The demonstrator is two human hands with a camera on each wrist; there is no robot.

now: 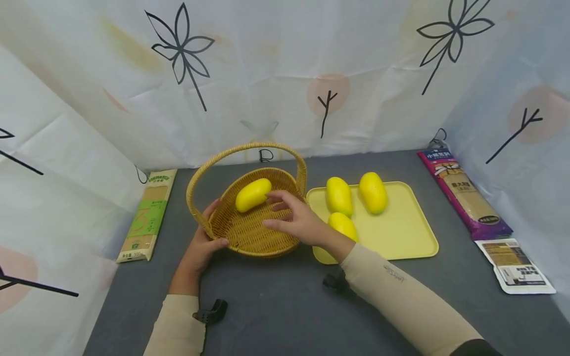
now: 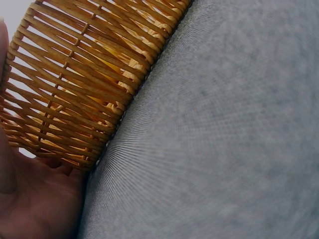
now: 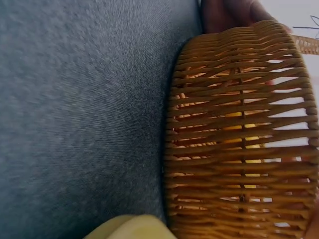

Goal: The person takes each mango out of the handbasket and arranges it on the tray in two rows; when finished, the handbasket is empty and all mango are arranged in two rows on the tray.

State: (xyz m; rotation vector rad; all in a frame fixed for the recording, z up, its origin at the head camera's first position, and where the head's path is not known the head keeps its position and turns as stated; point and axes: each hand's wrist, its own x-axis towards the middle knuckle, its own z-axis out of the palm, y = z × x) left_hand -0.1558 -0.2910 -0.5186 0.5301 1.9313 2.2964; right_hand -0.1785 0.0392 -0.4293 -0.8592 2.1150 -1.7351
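A round wicker basket (image 1: 254, 242) with a tall arched handle stands on the table. My left hand (image 1: 202, 244) holds its left side, the thumb over the rim and the fingers around the outside. In the left wrist view the woven wall (image 2: 75, 74) rests against that hand's palm. Inside the basket lies a yellow mango (image 1: 253, 195). My right hand (image 1: 298, 215) hovers over the basket's right part, fingers loosely bent and apart, fingertips close to the mango's right end; whether they touch cannot be told. In the right wrist view the basket wall hides most of the right hand.
Right of the basket is a yellow tray (image 1: 405, 237) with three mangoes, one (image 1: 343, 227) partly behind the right forearm. A noodle pack (image 1: 147, 215) lies at the left; a purple noodle pack (image 1: 467, 198) and a white pouch (image 1: 515, 267) lie at the right. Patterned curtains surround the grey table.
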